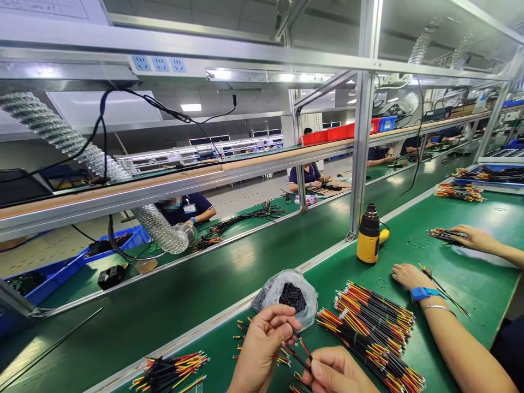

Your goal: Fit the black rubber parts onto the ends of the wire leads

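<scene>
My left hand [262,344] is at the bottom centre, fingers pinched on the end of a thin black cable with red and yellow wire ends [302,352]. Just to the right, my right hand [333,371] is closed on the same cable lower down. Behind my hands lies a clear plastic bag of small black tubes [291,295]. A big pile of black cables with red and yellow ends [370,327] lies to the right, and a smaller bundle [172,371] to the left. All rest on the green bench [483,284].
A co-worker's forearm with a blue wristband [423,293] reaches in from the right, the other hand [470,237] on a cable bundle. A yellow heat gun [369,236] stands upright. A conveyor belt [184,295], a silver duct hose [159,226] and aluminium posts [360,136] lie beyond.
</scene>
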The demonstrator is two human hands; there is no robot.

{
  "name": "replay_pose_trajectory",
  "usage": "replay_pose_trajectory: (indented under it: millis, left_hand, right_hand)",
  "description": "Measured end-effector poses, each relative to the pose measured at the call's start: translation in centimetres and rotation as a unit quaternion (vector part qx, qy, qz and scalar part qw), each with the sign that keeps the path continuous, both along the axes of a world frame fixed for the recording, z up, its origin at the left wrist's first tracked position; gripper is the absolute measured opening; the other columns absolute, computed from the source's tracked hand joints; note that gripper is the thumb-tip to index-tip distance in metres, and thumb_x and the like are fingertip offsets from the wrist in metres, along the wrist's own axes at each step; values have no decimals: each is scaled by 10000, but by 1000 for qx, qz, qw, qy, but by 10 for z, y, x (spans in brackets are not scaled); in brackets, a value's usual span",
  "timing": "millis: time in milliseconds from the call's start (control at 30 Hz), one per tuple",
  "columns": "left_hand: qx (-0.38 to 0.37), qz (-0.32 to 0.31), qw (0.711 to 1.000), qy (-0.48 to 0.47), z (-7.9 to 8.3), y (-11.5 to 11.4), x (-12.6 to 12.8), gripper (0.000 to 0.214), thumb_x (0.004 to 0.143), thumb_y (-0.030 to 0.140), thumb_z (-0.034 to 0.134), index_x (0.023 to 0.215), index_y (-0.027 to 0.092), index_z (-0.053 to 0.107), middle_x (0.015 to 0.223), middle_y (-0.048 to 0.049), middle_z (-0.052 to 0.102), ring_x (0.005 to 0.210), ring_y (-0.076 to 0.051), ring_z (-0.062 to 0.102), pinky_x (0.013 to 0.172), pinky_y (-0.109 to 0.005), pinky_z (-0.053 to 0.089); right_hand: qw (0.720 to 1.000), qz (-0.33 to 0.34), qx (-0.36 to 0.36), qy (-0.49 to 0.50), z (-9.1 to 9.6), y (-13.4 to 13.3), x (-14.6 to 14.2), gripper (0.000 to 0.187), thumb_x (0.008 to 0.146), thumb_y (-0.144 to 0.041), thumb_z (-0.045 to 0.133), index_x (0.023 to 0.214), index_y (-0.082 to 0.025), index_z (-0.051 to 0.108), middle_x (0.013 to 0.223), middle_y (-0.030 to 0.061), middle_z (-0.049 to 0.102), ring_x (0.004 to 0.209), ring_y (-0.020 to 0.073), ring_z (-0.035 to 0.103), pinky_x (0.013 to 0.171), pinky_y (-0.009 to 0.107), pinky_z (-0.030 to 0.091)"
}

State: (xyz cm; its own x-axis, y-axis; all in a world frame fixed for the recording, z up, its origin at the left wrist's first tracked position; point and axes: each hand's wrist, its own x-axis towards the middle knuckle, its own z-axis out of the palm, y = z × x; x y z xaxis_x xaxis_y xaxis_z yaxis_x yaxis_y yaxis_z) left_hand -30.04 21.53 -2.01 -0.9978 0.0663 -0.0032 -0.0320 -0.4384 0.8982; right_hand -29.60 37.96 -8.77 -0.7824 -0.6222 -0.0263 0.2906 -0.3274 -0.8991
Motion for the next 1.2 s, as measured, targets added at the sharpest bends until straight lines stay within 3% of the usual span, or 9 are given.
replay_pose_trajectory:
  millis: [367, 533, 700, 800, 967, 1133, 1200]
  left_hand:
    - [-142, 6, 988, 52, 3, -11, 4, 214, 748, 342, 828, 904, 211, 762, 783, -31, 782, 750, -155, 665, 707, -229, 486]
    - [-152, -7, 987, 45, 6, -13, 2, 206, 735, 346, 831, 874, 210, 764, 772, -35, 792, 732, -164, 679, 694, -235, 498]
    - [-182, -26, 982, 51, 10, -17, 0, 141, 703, 243, 841, 820, 196, 778, 752, -41, 794, 694, -157, 678, 665, -227, 503]
    - [-197, -58, 977, 54, 10, -21, -1, 134, 689, 176, 828, 816, 190, 786, 744, -46, 795, 638, -159, 678, 617, -236, 513]
    - [-214, -143, 965, 42, 5, -23, -3, 155, 664, 135, 823, 813, 168, 794, 735, -64, 797, 627, -171, 692, 596, -249, 532]
    - [-197, -193, 961, 4, -2, -23, -9, 196, 635, 127, 821, 822, 164, 776, 706, -55, 798, 567, -152, 688, 575, -232, 508]
    - [-203, -204, 958, 6, -5, -24, -10, 208, 639, 127, 818, 841, 165, 782, 721, -57, 802, 595, -158, 698, 578, -225, 494]
  right_hand:
    - [1000, -2, 13, -5, 4, 0, 0, 594, 701, -703, 734, 754, -112, 707, 503, -43, 472, 474, 55, 344, 489, 199, 243]
    - [996, -21, 67, 49, 4, 0, 0, 642, 726, -764, 653, 722, -123, 685, 489, -44, 465, 446, 60, 300, 478, 219, 249]
    - [981, -50, 144, 122, 6, 5, 0, 638, 781, -756, 598, 732, -127, 689, 518, -19, 516, 494, 85, 386, 528, 232, 293]
    - [990, -4, 120, 79, 7, 7, 0, 624, 765, -732, 640, 720, -113, 711, 494, -33, 500, 439, 54, 324, 469, 214, 218]
    - [996, 72, 23, -42, 1, 4, -3, 547, 733, -637, 743, 775, -92, 741, 472, -63, 491, 335, -2, 194, 372, 194, 73]
    - [993, 111, -3, -46, -10, 0, -6, 539, 747, -615, 746, 809, -80, 760, 492, -52, 500, 331, -13, 194, 357, 181, 53]
    - [996, 89, 12, -26, -18, -3, -4, 567, 733, -645, 743, 801, -82, 757, 483, -52, 489, 355, -4, 230, 380, 171, 104]
